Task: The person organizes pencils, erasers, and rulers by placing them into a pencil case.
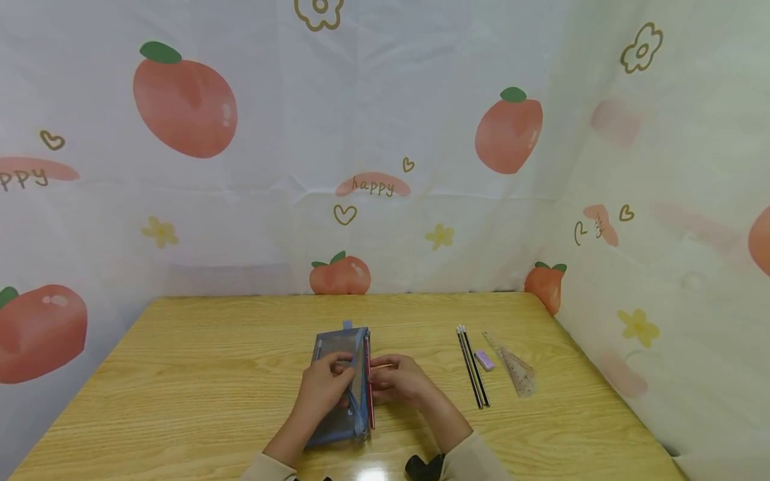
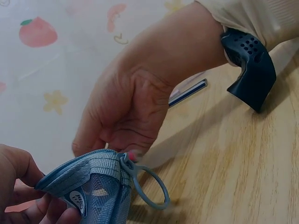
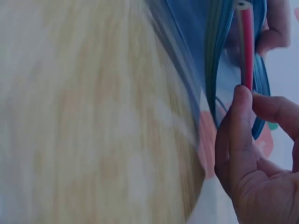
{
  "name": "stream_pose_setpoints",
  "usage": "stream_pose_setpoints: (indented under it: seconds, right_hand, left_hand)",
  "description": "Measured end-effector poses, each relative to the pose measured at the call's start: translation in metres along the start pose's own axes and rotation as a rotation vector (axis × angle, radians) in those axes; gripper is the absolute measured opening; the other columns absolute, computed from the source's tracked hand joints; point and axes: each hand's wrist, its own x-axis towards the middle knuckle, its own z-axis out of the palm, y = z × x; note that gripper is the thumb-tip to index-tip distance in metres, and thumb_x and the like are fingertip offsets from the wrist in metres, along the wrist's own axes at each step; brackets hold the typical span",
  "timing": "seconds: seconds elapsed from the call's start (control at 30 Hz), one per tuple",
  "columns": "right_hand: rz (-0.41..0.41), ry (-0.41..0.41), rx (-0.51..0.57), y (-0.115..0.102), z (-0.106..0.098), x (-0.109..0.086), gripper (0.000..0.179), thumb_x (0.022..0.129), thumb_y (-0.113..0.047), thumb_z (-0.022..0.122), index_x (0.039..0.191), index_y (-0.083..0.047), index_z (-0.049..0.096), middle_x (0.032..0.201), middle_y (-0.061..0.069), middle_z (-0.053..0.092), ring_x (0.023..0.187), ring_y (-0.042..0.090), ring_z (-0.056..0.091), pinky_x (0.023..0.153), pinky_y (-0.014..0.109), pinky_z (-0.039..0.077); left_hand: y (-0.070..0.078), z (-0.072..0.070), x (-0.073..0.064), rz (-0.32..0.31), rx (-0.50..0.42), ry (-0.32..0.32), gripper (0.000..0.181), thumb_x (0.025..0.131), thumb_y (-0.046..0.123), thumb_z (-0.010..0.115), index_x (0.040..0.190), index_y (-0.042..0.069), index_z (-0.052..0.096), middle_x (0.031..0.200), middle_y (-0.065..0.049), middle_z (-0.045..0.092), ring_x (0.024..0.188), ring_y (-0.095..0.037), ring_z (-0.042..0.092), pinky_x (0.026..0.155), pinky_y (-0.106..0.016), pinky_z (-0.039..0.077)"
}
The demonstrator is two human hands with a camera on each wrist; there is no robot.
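Observation:
A blue see-through pencil case (image 1: 331, 427) with a zip stands on the table, and my left hand (image 1: 327, 382) grips it. In the left wrist view, the fingers (image 2: 21, 168) of that hand hold the case's fabric beside the zip, and a ring pull (image 2: 154, 189) hangs from its end. My right hand (image 1: 408, 379) pinches a red pencil (image 3: 247, 51) between thumb and finger. The pencil lies lengthwise along the unzipped mouth of the case, between the zip edges (image 3: 217, 51) in the right wrist view.
On the wooden table (image 1: 198, 374), to the right, lie dark pencils (image 1: 472, 367), a purple eraser (image 1: 484, 360) and clear rulers (image 1: 514, 367). A fruit-print cloth (image 1: 271, 133) hangs behind and at the right side.

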Motion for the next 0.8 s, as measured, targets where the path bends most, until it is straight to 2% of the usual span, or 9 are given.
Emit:
stream_pose_setpoints:
  seconds: [0.23, 0.5, 0.8]
  right_hand:
    - [-0.002, 0.040, -0.001, 0.0007, 0.0066, 0.0005, 0.044, 0.086, -0.001, 0.065, 0.126, 0.012, 0.054, 0.090, 0.008, 0.069, 0.072, 0.014, 0.067, 0.066, 0.027, 0.061]
    - [-0.011, 0.031, -0.012, -0.0008, 0.0078, -0.0017, 0.042, 0.088, 0.002, 0.064, 0.126, 0.013, 0.052, 0.090, 0.006, 0.069, 0.071, 0.011, 0.065, 0.065, 0.027, 0.061]
    - [-0.045, 0.022, -0.045, -0.0014, 0.0064, -0.0022, 0.039, 0.089, 0.002, 0.064, 0.124, 0.014, 0.052, 0.093, 0.010, 0.069, 0.067, 0.012, 0.064, 0.062, 0.026, 0.059]
  left_hand:
    - [-0.0007, 0.0000, -0.0012, 0.009, 0.003, -0.008, 0.038, 0.083, 0.011, 0.062, 0.119, -0.001, 0.066, 0.088, -0.011, 0.067, 0.048, -0.015, 0.060, 0.043, -0.030, 0.055]
    - [-0.0020, 0.0011, -0.0009, 0.002, 0.008, -0.017, 0.037, 0.084, 0.010, 0.061, 0.119, -0.001, 0.065, 0.089, -0.012, 0.067, 0.048, -0.015, 0.061, 0.043, -0.030, 0.056]
    - [-0.0011, 0.0013, -0.0002, 0.004, -0.011, -0.015, 0.037, 0.085, 0.011, 0.062, 0.119, -0.002, 0.065, 0.089, -0.012, 0.068, 0.047, -0.014, 0.060, 0.043, -0.030, 0.056]
